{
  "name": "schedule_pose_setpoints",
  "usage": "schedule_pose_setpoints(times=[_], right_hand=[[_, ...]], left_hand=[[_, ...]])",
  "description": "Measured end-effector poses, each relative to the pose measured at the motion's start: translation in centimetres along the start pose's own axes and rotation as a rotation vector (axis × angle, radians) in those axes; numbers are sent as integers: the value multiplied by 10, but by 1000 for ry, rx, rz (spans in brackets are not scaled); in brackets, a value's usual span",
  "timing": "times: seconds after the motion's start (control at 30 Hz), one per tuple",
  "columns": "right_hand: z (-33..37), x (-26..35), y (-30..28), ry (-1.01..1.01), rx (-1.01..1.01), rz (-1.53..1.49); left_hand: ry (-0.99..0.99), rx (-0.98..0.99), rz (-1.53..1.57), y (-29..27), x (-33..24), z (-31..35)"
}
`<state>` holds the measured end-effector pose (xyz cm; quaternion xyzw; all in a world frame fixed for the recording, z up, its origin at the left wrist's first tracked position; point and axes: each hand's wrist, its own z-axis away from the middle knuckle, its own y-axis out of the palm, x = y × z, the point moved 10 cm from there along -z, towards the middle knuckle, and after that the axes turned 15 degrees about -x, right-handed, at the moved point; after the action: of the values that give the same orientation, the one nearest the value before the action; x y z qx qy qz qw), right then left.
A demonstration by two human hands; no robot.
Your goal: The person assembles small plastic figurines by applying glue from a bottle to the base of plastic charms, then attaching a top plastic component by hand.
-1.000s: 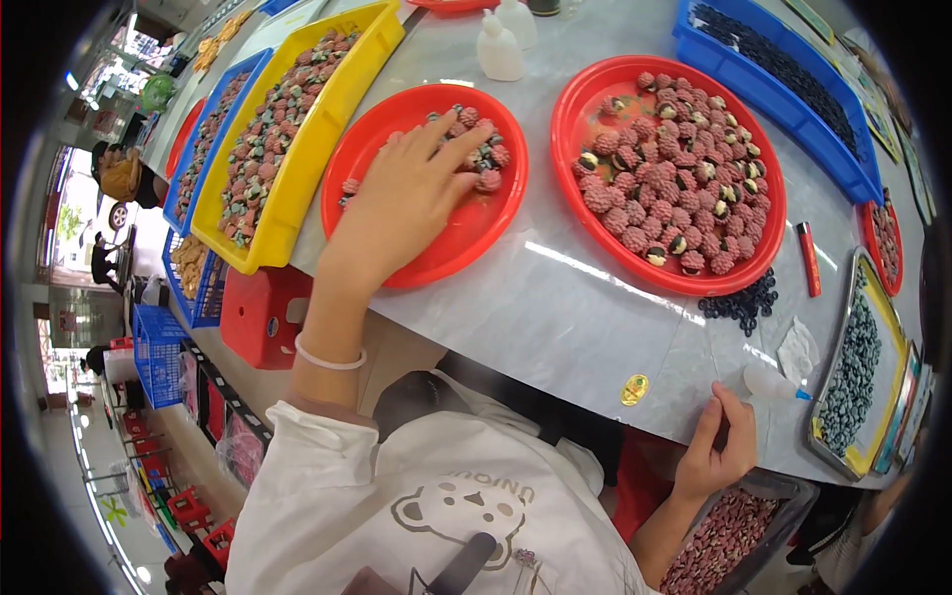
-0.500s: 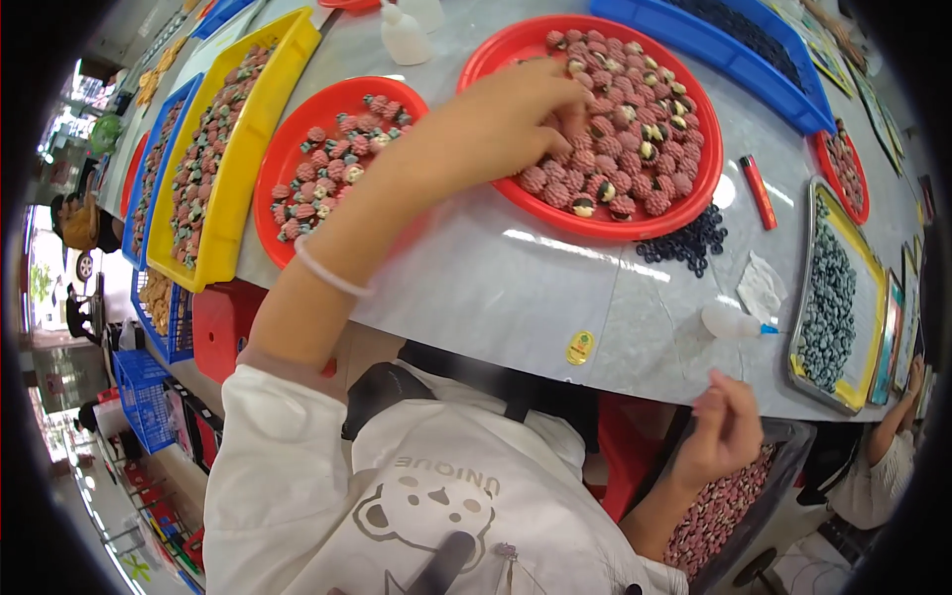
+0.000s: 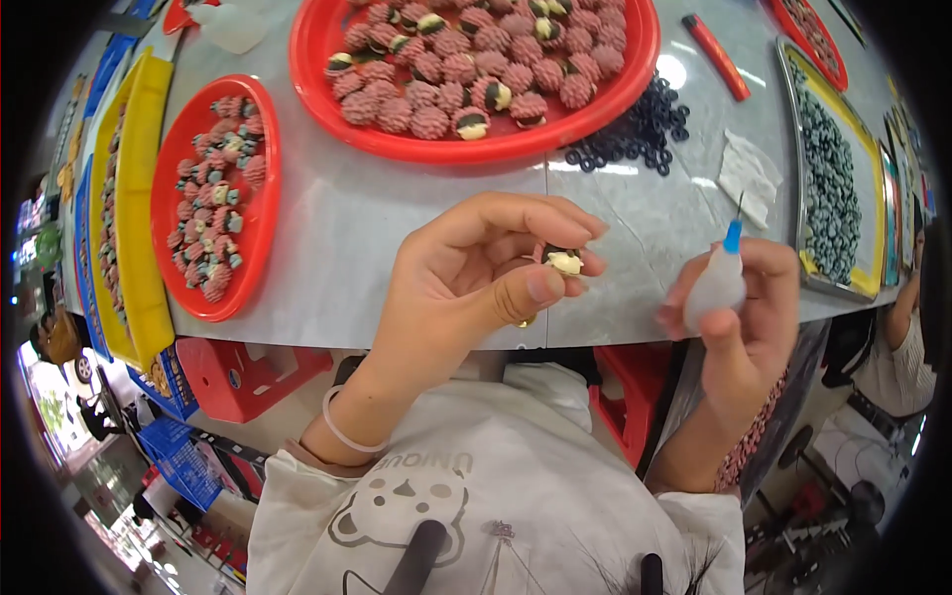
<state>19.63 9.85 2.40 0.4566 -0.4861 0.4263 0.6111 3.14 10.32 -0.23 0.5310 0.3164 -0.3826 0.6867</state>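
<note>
Pinched between my left hand's (image 3: 451, 283) thumb and fingers is a small pink ridged piece (image 3: 564, 261), its dark and cream side facing right. My right hand (image 3: 759, 317) grips a translucent squeeze bottle (image 3: 716, 291) with a blue neck and a thin needle tip pointing up. Both hands are above the grey table's near edge, apart from each other. Beyond them stands a round red tray (image 3: 426, 149) of similar pink pieces, several with dark and cream parts. To the left, another red tray (image 3: 260, 223) holds pink pieces with grey-green parts.
Small dark rings (image 3: 635, 129) lie loose by the big tray, near a crumpled white tissue (image 3: 749, 174) and a red tube (image 3: 716, 58). A metal-rimmed tray (image 3: 831, 169) of dark green pieces is at right. A long yellow bin (image 3: 144, 208) stands far left.
My left hand has come back from the big red tray with a pink piece. My right hand has picked the squeeze bottle up off the table. The view has shifted.
</note>
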Motion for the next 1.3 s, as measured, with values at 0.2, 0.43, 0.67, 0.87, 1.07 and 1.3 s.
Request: schedule_pose_setpoints(times=[0.2, 0.43, 0.67, 0.87, 1.07, 1.3], right_hand=[[-3, 41, -19, -373, -63, 254], [-10, 46, -9, -410, 18, 252], [10, 61, 14, -619, 89, 433], [19, 73, 10, -727, 141, 312], [17, 74, 4, -652, 150, 210], [-17, 35, -39, -453, -190, 139]], left_hand=[[-35, 41, -28, 3, 8, 2], [-30, 23, -55, 1, 9, 3], [-49, 25, -57, 1, 9, 3], [-46, 26, -85, 2, 10, 4], [-54, 20, -81, 1, 10, 3], [-21, 170, 16, 12, 9, 5]])
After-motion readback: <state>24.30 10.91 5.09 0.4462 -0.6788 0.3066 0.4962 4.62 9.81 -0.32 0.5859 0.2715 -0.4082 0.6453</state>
